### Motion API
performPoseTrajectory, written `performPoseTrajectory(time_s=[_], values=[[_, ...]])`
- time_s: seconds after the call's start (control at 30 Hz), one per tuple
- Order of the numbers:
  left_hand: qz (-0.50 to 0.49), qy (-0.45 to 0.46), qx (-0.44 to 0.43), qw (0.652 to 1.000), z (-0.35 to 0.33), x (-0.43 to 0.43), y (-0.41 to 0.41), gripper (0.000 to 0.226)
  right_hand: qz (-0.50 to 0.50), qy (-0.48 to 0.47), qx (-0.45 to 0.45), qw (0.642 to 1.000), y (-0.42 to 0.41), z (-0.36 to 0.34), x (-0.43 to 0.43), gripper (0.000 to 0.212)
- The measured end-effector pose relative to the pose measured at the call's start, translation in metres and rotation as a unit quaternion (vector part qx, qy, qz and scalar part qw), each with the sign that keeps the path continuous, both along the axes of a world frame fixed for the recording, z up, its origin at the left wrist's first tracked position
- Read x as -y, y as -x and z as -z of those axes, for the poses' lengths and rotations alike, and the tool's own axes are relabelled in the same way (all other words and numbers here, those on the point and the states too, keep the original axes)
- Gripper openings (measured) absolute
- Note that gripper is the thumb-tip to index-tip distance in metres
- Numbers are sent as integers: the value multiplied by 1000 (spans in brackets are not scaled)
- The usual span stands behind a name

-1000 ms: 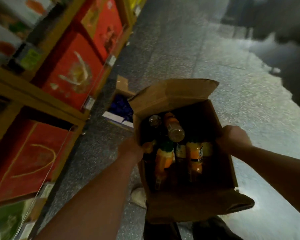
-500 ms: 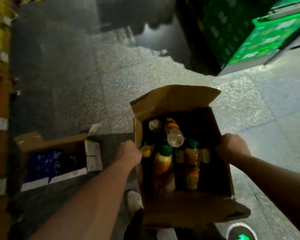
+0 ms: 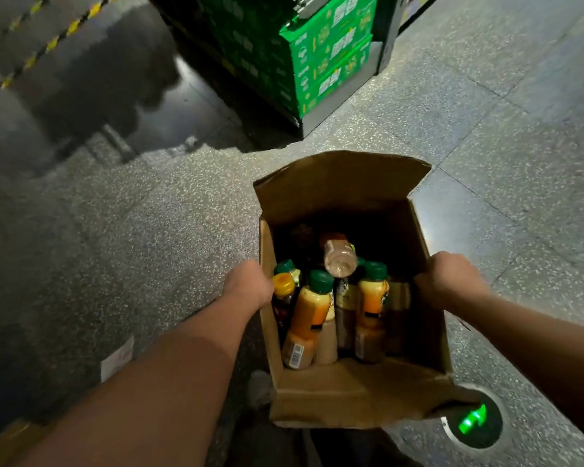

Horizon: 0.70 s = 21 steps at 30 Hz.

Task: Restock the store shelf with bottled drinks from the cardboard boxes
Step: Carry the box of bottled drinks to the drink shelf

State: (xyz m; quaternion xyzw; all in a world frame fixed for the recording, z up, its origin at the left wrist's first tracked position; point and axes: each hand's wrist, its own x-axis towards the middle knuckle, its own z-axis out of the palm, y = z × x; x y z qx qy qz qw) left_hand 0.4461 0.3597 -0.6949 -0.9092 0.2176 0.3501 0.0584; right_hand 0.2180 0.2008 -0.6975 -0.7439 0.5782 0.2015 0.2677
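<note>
I carry an open cardboard box (image 3: 358,392) in front of me, above the floor. My left hand (image 3: 248,284) grips its left wall and my right hand (image 3: 449,279) grips its right wall. Inside stand several bottled drinks (image 3: 312,318) with orange and brown contents and green or yellow caps. One bottle (image 3: 339,256) lies tilted on top of the others, its base toward me. The far flap (image 3: 341,183) stands up. No store shelf is in view.
A stack of green cartons (image 3: 321,52) sits on a dark pallet base ahead. The speckled stone floor (image 3: 149,230) spreads all around. A round floor light with a green arrow (image 3: 472,424) glows at lower right. Yellow-black tape (image 3: 44,48) runs at upper left.
The view has swung right, away from the red shelf and the blue-filled box on the floor, toward the green cartons. Both hands keep their grip on the box.
</note>
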Motion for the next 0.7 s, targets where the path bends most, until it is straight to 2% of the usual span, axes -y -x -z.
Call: performPoseTrajectory(time_s=[0.13, 0.33, 0.7], values=[[74, 0, 9, 997, 1, 76, 11, 22, 78, 7, 0, 997, 26, -2, 47, 19], [150, 28, -1, 988, -1, 183, 17, 20, 130, 41, -41, 990, 48, -15, 117, 22], [243, 36, -35, 969, 6, 340, -10, 24, 221, 55, -64, 972, 35, -36, 232, 17]])
